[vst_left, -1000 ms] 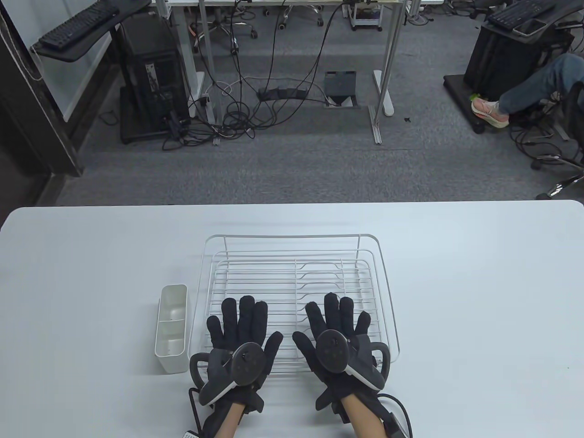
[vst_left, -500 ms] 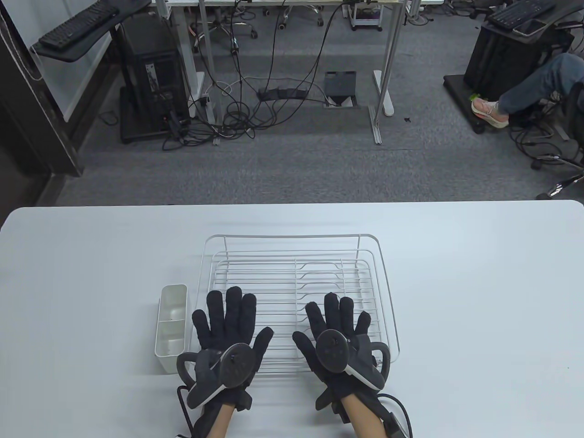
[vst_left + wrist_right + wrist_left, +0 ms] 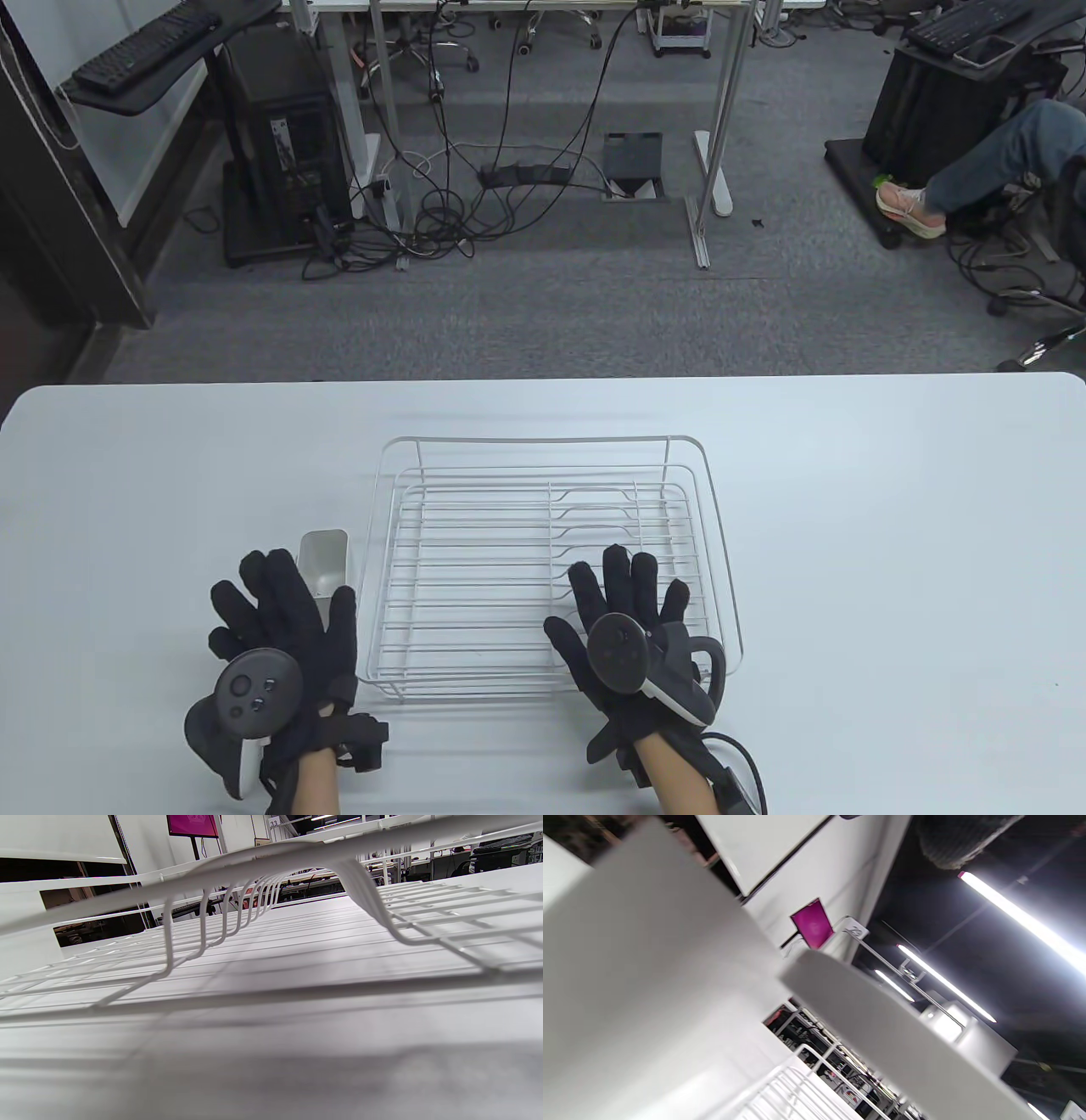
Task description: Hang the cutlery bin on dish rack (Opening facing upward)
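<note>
My left hand point(image 3: 276, 645) is spread, fingers splayed, palm down over the near part of the cutlery bin point(image 3: 325, 559); whether it touches the bin I cannot tell from above. The bin stands on the table point(image 3: 848, 526), opening upward, just beside the left side of the dish rack point(image 3: 543, 509), not hung on it. My right hand point(image 3: 632, 632) lies flat, fingers point(image 3: 642, 577) extended and slightly spread, over the rack's near right corner.

My left wrist view, steeply tilted, shows the bin's point(image 3: 649, 963) white wall very close, with the rack's wires point(image 3: 797, 1086) below; no fingers appear. My right wrist view looks low along the table through the rack's wires point(image 3: 271, 866), again without fingers.
</note>
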